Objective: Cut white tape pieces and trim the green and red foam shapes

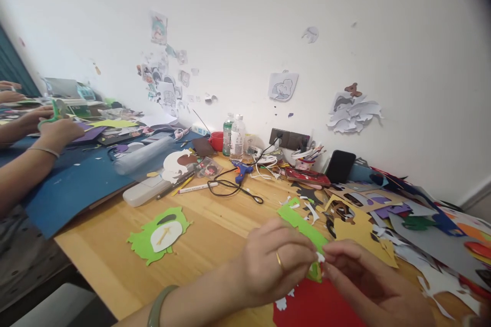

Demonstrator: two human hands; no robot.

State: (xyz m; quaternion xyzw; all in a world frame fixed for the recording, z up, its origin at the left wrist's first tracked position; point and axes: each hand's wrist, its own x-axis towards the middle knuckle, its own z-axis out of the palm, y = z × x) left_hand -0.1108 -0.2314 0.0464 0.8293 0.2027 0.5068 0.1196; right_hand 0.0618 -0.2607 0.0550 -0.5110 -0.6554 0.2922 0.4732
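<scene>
My left hand (282, 260), with a ring and a bangle, is closed in a pinch over the red paper sheet (320, 306). Thumb and forefinger of my right hand (378, 283) meet it from the right. Between the fingertips is a small paper piece (320, 257) with white and a little red showing; its shape is mostly hidden. Behind and below the fingers, a bright green paper strip (301, 222) runs toward the back. Small white paper cut-outs (282, 302) lie on the red sheet. Farther left rests a green paper cut-out (148, 237) with a white oval.
A blue glue gun (241, 169) with its black cable, a marker (197, 188) and bottles (237, 138) stand or lie toward the wall. Paper scraps (360, 230) pile up at right, near a phone (339, 166). At left, another person's hands hold green scissors (56, 111).
</scene>
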